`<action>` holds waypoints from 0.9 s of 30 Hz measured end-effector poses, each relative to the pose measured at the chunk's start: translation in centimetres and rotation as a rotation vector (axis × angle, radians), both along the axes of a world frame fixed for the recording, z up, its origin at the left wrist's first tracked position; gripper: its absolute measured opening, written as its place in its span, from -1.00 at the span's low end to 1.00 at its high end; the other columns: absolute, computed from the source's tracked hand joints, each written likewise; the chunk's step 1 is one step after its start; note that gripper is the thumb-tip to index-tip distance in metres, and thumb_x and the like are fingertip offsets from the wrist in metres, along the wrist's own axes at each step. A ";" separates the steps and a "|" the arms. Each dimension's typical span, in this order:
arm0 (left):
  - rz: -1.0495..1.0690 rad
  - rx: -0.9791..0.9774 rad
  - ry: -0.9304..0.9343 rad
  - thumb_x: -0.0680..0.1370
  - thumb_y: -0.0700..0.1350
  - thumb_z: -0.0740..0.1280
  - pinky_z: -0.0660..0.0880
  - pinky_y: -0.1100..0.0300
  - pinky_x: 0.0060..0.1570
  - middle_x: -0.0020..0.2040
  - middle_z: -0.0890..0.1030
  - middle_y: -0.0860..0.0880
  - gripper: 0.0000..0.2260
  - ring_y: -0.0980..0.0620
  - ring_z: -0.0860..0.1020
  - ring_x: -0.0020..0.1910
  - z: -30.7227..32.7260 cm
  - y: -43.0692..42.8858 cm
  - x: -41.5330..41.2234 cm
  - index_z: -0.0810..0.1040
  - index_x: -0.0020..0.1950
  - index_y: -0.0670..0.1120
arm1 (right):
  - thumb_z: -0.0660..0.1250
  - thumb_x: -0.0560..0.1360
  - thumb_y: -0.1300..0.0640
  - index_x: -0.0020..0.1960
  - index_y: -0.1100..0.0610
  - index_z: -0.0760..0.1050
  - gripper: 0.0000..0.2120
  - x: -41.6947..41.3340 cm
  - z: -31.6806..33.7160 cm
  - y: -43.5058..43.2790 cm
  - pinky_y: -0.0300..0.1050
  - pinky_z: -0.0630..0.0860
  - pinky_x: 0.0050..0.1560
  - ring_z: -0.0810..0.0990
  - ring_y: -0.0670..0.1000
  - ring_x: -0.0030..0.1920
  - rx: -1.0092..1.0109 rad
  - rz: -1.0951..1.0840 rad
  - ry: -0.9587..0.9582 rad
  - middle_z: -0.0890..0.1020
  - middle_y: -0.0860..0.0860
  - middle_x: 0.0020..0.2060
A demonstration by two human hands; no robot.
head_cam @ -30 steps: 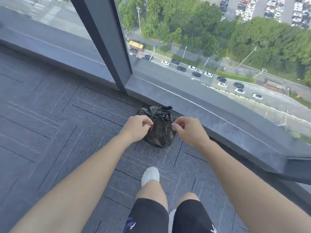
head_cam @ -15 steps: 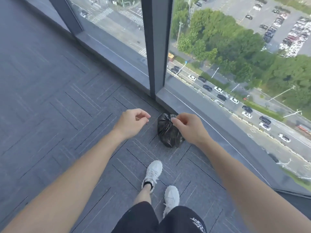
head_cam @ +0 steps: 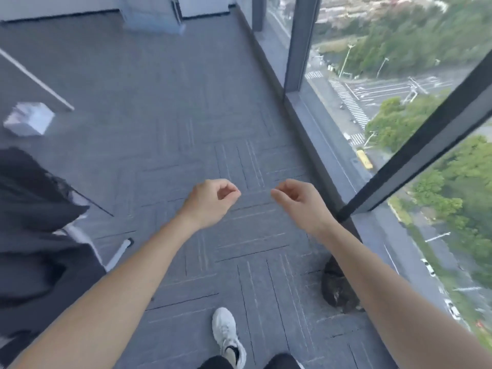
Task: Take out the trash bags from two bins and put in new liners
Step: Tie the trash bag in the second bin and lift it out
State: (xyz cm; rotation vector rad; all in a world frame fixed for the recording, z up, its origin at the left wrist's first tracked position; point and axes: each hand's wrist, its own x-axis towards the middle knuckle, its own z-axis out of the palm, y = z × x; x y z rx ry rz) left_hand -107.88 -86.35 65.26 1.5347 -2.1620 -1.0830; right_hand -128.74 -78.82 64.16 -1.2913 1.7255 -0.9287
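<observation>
Head view: at far left a dark, blurred chair point(head_cam: 40, 222) is standing on the grey carpet point(head_cam: 159, 129), with a pale box point(head_cam: 28, 118) lying beyond it. At centre, the left hand point(head_cam: 210, 202) and right hand point(head_cam: 298, 201) are hovering side by side, both loosely curled and holding nothing. At lower right, the black trash bag point(head_cam: 336, 291) is resting on the carpet beside the window sill point(head_cam: 314, 123), partly hidden behind the right forearm.

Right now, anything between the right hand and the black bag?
Nothing visible. The bag lies on the carpet by the window, partly hidden behind the right forearm; the right hand hangs empty beyond it.
</observation>
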 end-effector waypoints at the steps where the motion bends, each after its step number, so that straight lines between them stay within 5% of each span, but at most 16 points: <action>1: 0.042 -0.029 -0.002 0.56 0.00 0.35 0.36 0.40 -0.28 -0.26 0.63 0.15 -0.88 0.22 0.55 -0.25 0.6 -1.4 2.4 0.62 -0.16 0.08 | 0.33 0.56 0.10 -0.25 0.13 0.50 -0.78 2.1 0.6 -2.3 -0.31 0.31 -0.43 0.36 -0.16 -0.49 -0.016 0.034 -0.006 0.46 -0.18 -0.51; 4: 0.168 -0.081 -0.021 0.58 0.03 0.32 0.33 0.46 -0.35 -0.29 0.63 0.09 -0.80 0.24 0.52 -0.31 2.5 -4.6 9.5 0.65 -0.17 0.01 | 0.31 0.58 0.17 -0.21 0.25 0.49 -0.78 8.6 2.2 -8.4 -0.25 0.32 -0.41 0.37 -0.08 -0.46 -0.012 0.104 -0.114 0.48 -0.01 -0.41; 7: 0.298 -0.090 -0.015 0.59 0.06 0.30 0.38 0.28 -0.28 -0.32 0.63 0.11 -0.76 0.24 0.54 -0.30 4.2 -7.4 15.9 0.66 -0.17 -0.02 | 0.33 0.56 0.20 -0.19 0.22 0.51 -0.83 14.1 2.8 -13.7 -0.06 0.33 -0.29 0.40 -0.01 -0.42 0.021 0.127 -0.306 0.51 0.01 -0.40; 10: 0.423 -0.106 0.012 0.57 0.12 0.30 0.44 0.19 -0.19 -0.31 0.63 0.06 -0.71 0.12 0.56 -0.27 5.3 -10.1 20.7 0.62 -0.20 -0.05 | 0.34 0.55 0.18 -0.29 0.16 0.49 -0.77 18.5 3.4 -18.9 -0.04 0.33 -0.26 0.40 0.02 -0.42 0.009 0.192 -0.307 0.51 -0.04 -0.45; 14: 0.539 -0.125 0.059 0.56 0.13 0.33 0.41 0.20 -0.26 -0.41 0.51 0.10 -0.66 0.20 0.44 -0.42 5.7 -14.1 24.8 0.56 -0.25 -0.11 | 0.36 0.53 0.05 -0.31 0.07 0.53 -0.75 23.3 4.5 -25.8 -0.01 0.34 -0.24 0.42 0.05 -0.36 0.025 0.323 -0.316 0.53 0.01 -0.42; 22: 0.811 -0.170 0.053 0.55 0.08 0.34 0.52 -0.01 -0.20 -0.41 0.53 0.04 -0.69 0.09 0.46 -0.39 3.9 -26.7 28.4 0.47 -0.31 -0.05 | 0.29 0.59 0.12 -0.20 0.13 0.53 -0.80 28.6 3.6 -42.6 0.04 0.39 -0.20 0.45 0.03 -0.37 0.072 0.558 -0.300 0.57 -0.01 -0.36; 27: 0.919 -0.173 -0.017 0.55 0.02 0.36 0.44 0.11 -0.27 -0.45 0.47 0.09 -0.69 0.12 0.43 -0.42 4.6 -34.2 29.1 0.43 -0.36 -0.02 | 0.25 0.61 0.14 -0.15 0.24 0.51 -0.78 30.3 4.3 -53.2 0.03 0.42 -0.18 0.46 0.05 -0.34 0.100 0.700 -0.214 0.55 0.06 -0.32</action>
